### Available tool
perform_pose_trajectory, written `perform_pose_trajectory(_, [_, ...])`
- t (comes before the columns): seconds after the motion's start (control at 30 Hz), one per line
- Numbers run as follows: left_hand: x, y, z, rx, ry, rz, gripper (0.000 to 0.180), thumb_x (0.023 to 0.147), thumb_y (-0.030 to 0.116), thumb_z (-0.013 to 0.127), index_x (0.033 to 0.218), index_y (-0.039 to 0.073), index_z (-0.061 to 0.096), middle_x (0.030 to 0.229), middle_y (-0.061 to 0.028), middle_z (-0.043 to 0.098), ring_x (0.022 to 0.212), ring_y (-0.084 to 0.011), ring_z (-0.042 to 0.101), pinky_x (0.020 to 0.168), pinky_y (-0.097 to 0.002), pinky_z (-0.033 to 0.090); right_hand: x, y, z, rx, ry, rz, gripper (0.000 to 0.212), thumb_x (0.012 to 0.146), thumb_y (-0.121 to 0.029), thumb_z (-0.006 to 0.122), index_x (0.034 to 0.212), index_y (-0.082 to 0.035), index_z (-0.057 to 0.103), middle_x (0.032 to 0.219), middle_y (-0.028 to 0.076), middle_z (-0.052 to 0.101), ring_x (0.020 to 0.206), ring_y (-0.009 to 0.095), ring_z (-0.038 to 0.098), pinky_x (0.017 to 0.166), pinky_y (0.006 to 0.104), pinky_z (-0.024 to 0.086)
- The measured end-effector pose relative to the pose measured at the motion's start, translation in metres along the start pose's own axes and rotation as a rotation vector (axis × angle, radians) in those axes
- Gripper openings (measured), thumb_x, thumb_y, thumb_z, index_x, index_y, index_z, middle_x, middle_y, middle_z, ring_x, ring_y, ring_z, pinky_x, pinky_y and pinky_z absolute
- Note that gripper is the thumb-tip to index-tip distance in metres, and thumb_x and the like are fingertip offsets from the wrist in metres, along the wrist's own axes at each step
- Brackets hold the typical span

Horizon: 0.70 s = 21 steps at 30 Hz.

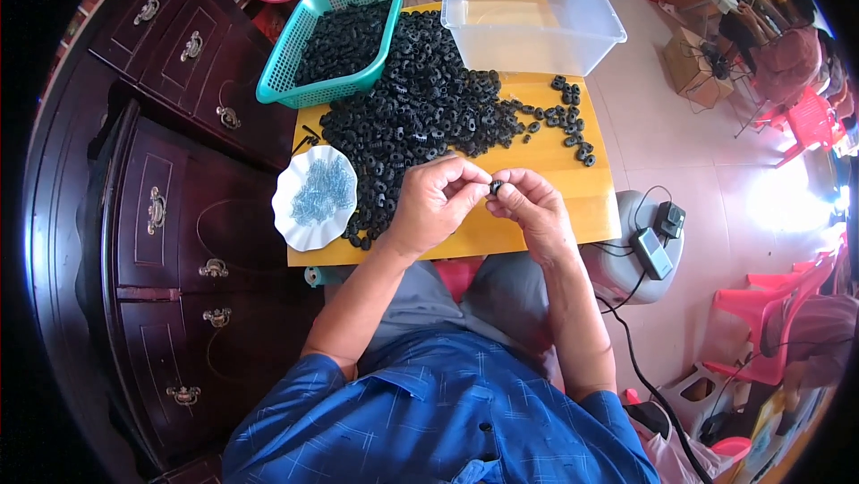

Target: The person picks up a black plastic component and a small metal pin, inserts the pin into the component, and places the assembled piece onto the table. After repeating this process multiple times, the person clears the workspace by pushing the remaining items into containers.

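Above the near edge of the yellow table point(555, 207), my two hands meet at a small round black part point(496, 187) with ridges on it. My right hand point(537, 213) grips it between thumb and fingers. From the other side my left hand point(437, 205) comes up in a closed pinch, fingertips against the part; anything between them is too small to make out. Beyond and left of my hands spreads a large heap of similar black parts point(420, 108). A white wavy-edged plate point(288, 223) beside it holds many thin, shiny, pale pieces.
A green mesh basket point(268, 89) full of black parts stands at the far left, and a clear plastic bin point(546, 56) at the far right. Several loose parts point(573, 117) lie below the bin. Dark wooden drawers point(179, 180) border the left; a grey stool point(635, 274) carries cabled devices.
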<state>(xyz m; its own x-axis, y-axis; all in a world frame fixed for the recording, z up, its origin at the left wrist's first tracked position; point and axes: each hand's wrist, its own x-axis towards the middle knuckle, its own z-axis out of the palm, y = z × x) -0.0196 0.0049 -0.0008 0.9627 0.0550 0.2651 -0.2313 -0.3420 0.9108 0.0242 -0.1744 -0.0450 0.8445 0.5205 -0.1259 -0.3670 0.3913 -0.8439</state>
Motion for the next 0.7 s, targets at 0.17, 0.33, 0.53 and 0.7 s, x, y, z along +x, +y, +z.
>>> perform_pose_trajectory(0.17, [0.002,0.003,-0.005,0.092,-0.057,0.049,0.006,0.086,-0.003,0.073,0.091,0.000,0.071,0.082,-0.0017,0.069,0.069,-0.0046,0.063,0.061,-0.0200,0.051,0.000,0.002,-0.003,-0.110,-0.013,-0.039,0.016,0.097,-0.013,0.067,0.109,-0.002,0.067,0.096,0.004,0.071,0.085,0.012,0.067,0.080,0.0260,0.055])
perform_pose_trajectory(0.33, [0.003,0.006,-0.011,-0.068,-0.151,-0.088,0.006,0.087,-0.001,0.074,0.091,0.001,0.070,0.081,-0.0027,0.072,0.070,-0.0054,0.064,0.061,-0.0233,0.051,-0.001,-0.002,-0.007,-0.019,-0.085,0.045,0.018,0.097,-0.014,0.069,0.111,-0.003,0.066,0.096,0.005,0.071,0.083,0.013,0.068,0.078,0.0261,0.055])
perform_pose_trajectory(0.53, [0.018,-0.004,-0.011,-0.472,-0.314,-0.158,0.014,0.092,0.006,0.073,0.105,0.001,0.069,0.086,-0.0001,0.070,0.074,-0.0037,0.062,0.065,-0.0195,0.051,-0.002,-0.010,-0.007,0.180,-0.173,0.096,0.019,0.098,-0.015,0.067,0.113,-0.005,0.064,0.099,0.004,0.069,0.087,0.012,0.067,0.079,0.0259,0.055])
perform_pose_trajectory(0.7, [0.056,-0.029,-0.001,-0.109,-0.109,-0.117,0.011,0.090,0.007,0.073,0.100,0.002,0.073,0.081,0.0007,0.071,0.067,-0.0039,0.060,0.062,-0.0229,0.051,-0.001,-0.014,-0.013,0.222,-0.181,0.085,0.017,0.098,-0.016,0.067,0.112,-0.006,0.064,0.102,0.002,0.069,0.093,0.011,0.067,0.084,0.0263,0.055])
